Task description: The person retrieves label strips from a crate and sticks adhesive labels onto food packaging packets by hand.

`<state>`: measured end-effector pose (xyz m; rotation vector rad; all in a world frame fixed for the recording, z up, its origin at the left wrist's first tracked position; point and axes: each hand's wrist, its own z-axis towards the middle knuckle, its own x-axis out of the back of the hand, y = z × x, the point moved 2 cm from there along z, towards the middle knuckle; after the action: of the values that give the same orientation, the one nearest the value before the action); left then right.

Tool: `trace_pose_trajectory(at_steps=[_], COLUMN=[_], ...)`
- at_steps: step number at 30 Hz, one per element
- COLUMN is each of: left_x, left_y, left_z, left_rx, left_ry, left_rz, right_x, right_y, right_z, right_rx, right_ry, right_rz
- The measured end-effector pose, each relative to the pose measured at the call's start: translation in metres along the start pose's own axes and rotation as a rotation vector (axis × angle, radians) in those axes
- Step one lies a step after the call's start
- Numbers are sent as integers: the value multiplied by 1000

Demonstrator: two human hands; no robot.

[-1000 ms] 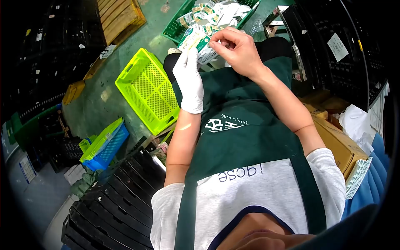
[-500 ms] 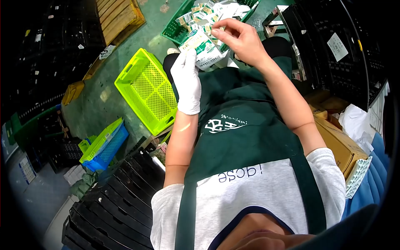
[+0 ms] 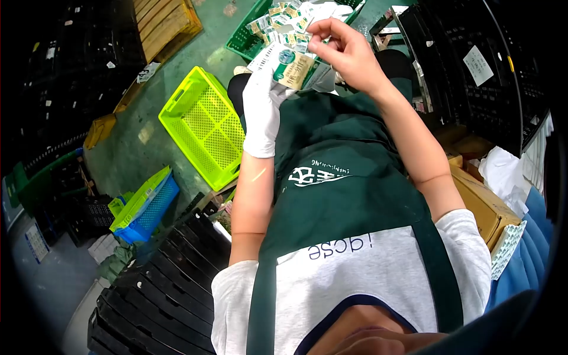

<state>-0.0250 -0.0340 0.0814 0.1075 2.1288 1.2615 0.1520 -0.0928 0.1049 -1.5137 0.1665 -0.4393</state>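
Observation:
My left hand [image 3: 260, 115], in a white glove, is closed on a printed packaging card [image 3: 293, 68]. A tan and green face of the card is turned up, with a barcode on the white part beside it. My bare right hand [image 3: 352, 56] is at the card's upper right, fingers curled and thumb and forefinger pinched. What lies between those fingertips, if anything, is too small to make out. Just beyond both hands stands a dark green crate [image 3: 238, 42] holding many similar printed pieces [image 3: 290, 15].
On the floor to the left stands a lime-green crate [image 3: 168, 121]. Further left are a blue basket [image 3: 157, 207] and a wooden pallet [image 3: 165, 26]. Black crates [image 3: 171, 278] are stacked at lower left, others [image 3: 455, 53] at upper right. A cardboard box [image 3: 482, 204] sits at right.
The packaging card has been turned in my left hand, so its tan and green face now shows in place of the white barcode side. My right hand has shifted slightly, its fingers more curled.

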Motion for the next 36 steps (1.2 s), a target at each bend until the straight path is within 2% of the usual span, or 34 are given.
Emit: trace_pose_trajectory(at_steps=[6,10,11,14,15,18,20,22,25,32,36], left_x=[-5,-2,-2,-5,-6,-17,-9,-6,-3,-17,-10], left_y=[10,27,31,41,43,42,33,29,27,25,20], left_z=[3,6,6,8,7,-1,2,5,6,1,1], left_rx=[-63,-61,-67,-163,-168,-230,-185,-234,-242,-269,-280], left_ry=[72,64,52,-37,-55,-79,23,80,100,115,86], left_rz=[-35,-51,-43,-99,11,308,304,310,427,375,373], right_x=[-8,-2,-6,-13,-15,-17,-12,-8,-5,-18,-17], right_y=[-17,-16,-11,-3,-3,-14,-21,-21,-35,-44,-47], right_z=[-10,-6,-5,-1,1,9,11,11,4,2,5], right_rx=[146,37,118,24,31,-6,49,125,189,381,280], right_ry=[42,-113,-110,-173,-104,-101,-23,66,40,47,-19], right_rz=[-262,-393,-366,-140,-27,118,-21,-49,-192,-483,-499])
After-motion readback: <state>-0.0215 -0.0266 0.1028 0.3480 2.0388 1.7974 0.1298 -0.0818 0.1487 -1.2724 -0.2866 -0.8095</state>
